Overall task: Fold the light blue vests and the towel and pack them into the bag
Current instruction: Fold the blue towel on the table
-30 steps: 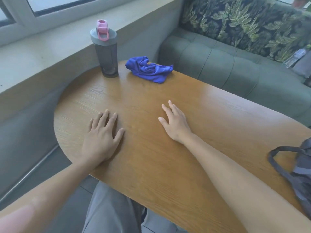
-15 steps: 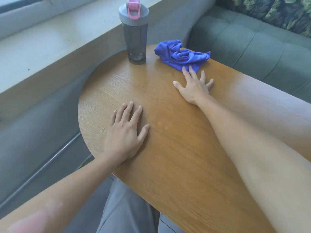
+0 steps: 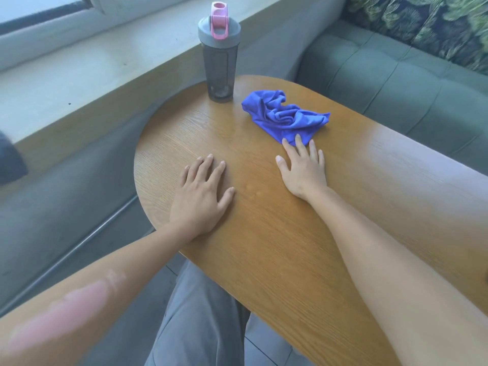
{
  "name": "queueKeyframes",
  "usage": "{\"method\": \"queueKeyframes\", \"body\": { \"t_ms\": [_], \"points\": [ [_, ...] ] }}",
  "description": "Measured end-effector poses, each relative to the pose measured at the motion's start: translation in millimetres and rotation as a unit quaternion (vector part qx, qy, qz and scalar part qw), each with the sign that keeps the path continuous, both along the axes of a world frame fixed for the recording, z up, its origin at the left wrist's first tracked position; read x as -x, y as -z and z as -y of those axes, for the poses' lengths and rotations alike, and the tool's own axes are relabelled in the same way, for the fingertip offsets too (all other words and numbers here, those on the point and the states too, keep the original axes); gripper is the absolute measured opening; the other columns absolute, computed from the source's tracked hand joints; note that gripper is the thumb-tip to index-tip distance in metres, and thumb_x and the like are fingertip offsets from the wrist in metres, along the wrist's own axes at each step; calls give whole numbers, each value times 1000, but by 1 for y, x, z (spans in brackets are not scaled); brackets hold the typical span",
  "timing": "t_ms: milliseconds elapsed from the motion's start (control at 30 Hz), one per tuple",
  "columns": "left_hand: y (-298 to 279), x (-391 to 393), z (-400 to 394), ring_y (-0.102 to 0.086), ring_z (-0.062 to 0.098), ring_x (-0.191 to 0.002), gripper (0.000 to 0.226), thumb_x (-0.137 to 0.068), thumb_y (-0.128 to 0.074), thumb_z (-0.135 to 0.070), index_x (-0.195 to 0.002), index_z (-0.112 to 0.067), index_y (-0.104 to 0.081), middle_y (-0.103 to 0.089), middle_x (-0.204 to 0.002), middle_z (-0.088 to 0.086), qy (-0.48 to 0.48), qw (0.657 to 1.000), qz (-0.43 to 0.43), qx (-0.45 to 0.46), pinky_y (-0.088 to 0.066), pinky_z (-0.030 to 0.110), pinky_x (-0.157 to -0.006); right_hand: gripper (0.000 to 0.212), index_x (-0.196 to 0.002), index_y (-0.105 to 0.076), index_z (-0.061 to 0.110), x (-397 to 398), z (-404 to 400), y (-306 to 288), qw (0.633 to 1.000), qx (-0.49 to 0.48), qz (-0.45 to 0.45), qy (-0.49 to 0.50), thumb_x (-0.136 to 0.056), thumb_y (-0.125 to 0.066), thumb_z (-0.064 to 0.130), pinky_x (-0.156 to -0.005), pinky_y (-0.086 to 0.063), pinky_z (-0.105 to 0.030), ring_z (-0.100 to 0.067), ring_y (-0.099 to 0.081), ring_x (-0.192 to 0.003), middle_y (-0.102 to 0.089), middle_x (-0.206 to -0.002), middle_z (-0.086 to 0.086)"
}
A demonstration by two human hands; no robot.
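Note:
A crumpled blue towel (image 3: 284, 116) lies on the wooden table (image 3: 277, 247) near its far end. My right hand (image 3: 303, 170) lies flat on the table with straight fingers, and its fingertips touch the towel's near edge. Palm down, my left hand (image 3: 202, 196) rests on the wood with spread fingers, well left of the towel. No vests and no bag are in view.
A dark shaker bottle (image 3: 219, 62) with a grey lid and pink cap stands just left of the towel. A window sill (image 3: 92, 75) runs along the left. A green sofa (image 3: 396, 83) with leaf-print cushions sits behind the table.
My right hand has reached forward from the table's middle to the towel's near edge. The left hand has stayed flat in place. The view has shifted, and the bag has left the frame.

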State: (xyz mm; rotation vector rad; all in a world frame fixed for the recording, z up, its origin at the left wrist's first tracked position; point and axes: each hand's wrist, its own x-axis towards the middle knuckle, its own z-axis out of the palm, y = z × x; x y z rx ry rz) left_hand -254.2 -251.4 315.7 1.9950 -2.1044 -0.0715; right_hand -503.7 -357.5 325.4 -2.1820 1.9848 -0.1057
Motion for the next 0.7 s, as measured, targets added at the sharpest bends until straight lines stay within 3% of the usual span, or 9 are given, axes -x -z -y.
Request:
{"method": "queueKeyframes", "body": {
  "t_ms": [533, 700],
  "points": [
    [-1, -1, -3, -27, 31, -151, 58, -102, -32, -54, -150, -23, -42, -36, -161, 9, 12, 999, -36, 4, -20, 49, -124, 47, -143, -56, 26, 13, -188, 5, 994, 89, 63, -16, -103, -35, 39, -120, -23, -47, -27, -32, -146, -46, -155, -1],
    [-11, -7, -11, -43, 28, -140, 57, -105, -20, -43, -137, -14, -57, -54, -146, 10, 71, 987, -140, 26, -31, 42, -118, 48, -134, -64, 29, 15, -211, 2, 990, 103, 93, 7, -102, -29, 39, -119, -22, -45, -24, -34, -144, -53, -148, 4]
  ]
}}
